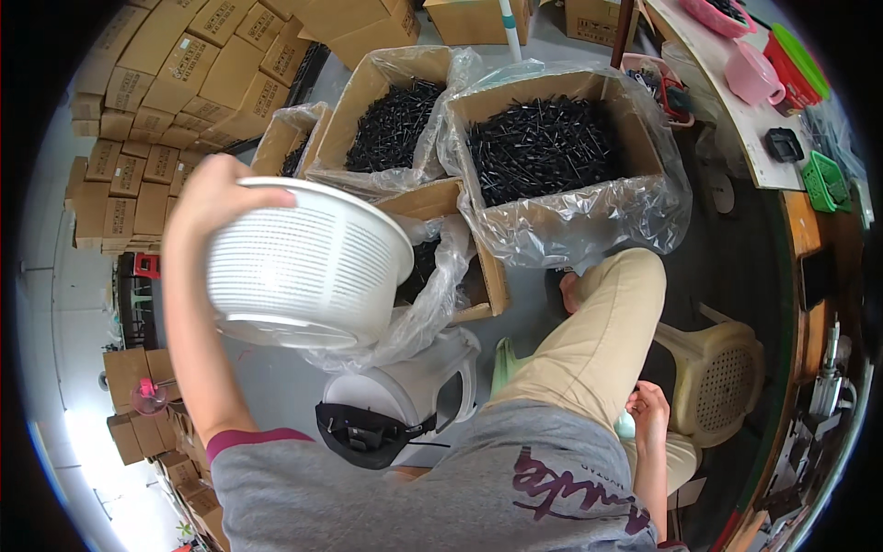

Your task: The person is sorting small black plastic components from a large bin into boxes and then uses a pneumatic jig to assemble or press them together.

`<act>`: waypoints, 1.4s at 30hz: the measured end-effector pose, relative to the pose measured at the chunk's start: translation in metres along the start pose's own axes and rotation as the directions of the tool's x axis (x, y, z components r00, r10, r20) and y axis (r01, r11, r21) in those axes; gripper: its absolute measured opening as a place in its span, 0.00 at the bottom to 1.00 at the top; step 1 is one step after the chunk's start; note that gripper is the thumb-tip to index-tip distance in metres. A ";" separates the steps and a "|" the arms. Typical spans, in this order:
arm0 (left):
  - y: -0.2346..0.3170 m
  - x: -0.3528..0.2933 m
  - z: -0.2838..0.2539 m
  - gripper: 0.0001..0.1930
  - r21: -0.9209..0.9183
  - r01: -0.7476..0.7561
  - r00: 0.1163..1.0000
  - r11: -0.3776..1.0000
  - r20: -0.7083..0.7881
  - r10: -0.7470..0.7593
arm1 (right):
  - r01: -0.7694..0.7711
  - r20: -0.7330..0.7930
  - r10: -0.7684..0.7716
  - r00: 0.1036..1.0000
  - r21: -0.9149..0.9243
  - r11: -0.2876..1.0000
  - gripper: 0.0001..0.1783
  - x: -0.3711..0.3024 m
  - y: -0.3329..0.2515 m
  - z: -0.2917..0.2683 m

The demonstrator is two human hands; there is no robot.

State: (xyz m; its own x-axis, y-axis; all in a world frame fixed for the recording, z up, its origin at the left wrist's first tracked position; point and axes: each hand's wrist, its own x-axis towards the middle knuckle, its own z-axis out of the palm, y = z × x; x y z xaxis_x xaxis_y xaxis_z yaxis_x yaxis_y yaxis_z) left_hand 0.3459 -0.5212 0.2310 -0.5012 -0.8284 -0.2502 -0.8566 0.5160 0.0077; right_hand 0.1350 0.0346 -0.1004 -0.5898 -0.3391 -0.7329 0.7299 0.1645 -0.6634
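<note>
One white basket (299, 267) below left hand (218, 191) pinching rim; right hand (649, 405) distant, curled, grip unclear.

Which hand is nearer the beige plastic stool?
Right. The right hand is just left of the beige plastic stool in the view; the left hand is far across at upper left, gripping the rim of the white slotted basket.
</note>
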 end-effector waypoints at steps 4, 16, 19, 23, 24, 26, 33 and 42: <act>0.037 -0.062 -0.059 0.20 -0.275 -0.233 0.955 0.933 -0.245 0.166 | 0.233 0.050 -0.228 0.972 -0.149 0.961 0.08 -0.013 -0.013 0.018; 0.301 -0.161 -0.029 0.30 0.200 -0.963 -0.233 -0.178 -0.293 0.927 | 0.985 0.678 -0.716 0.169 -0.141 0.098 0.24 -0.144 -0.154 0.027; 0.349 -0.181 -0.004 0.28 0.189 -0.938 -0.332 -0.292 -0.239 0.912 | 0.956 0.635 -0.715 0.292 -0.178 0.232 0.08 -0.157 -0.126 -0.030; 0.401 -0.189 0.048 0.22 -0.021 -0.907 -0.420 -0.420 0.074 0.904 | 0.872 0.500 -0.753 0.429 -0.447 0.200 0.04 -0.183 -0.104 -0.101; 0.412 -0.184 0.072 0.20 -0.042 -0.889 -0.458 -0.456 0.127 0.880 | 0.822 0.462 -0.754 0.468 -0.540 0.180 0.04 -0.186 -0.098 -0.113; 0.432 -0.174 0.122 0.16 -0.034 -0.858 -0.509 -0.512 0.180 0.841 | 0.693 0.373 -0.759 0.534 -0.707 0.140 0.06 -0.181 -0.081 -0.133; 0.512 -0.160 0.271 0.05 0.122 -0.768 -0.623 -0.629 0.090 0.777 | 0.047 -0.061 -0.840 0.540 -0.994 0.102 0.03 -0.119 -0.006 -0.173; 0.538 -0.163 0.382 0.11 0.012 -0.750 -0.654 -0.661 0.128 0.745 | 0.008 -0.739 -0.658 0.147 -0.664 0.748 0.29 -0.179 0.087 -0.077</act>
State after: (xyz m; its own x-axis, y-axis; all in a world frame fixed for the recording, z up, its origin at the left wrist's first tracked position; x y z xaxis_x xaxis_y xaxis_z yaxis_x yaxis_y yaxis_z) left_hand 0.0142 -0.0250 -0.0941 -0.2946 0.9545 0.0457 0.9437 0.2830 0.1712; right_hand 0.2770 0.1809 -0.0386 -0.8222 0.5262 0.2170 0.3118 0.7353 -0.6017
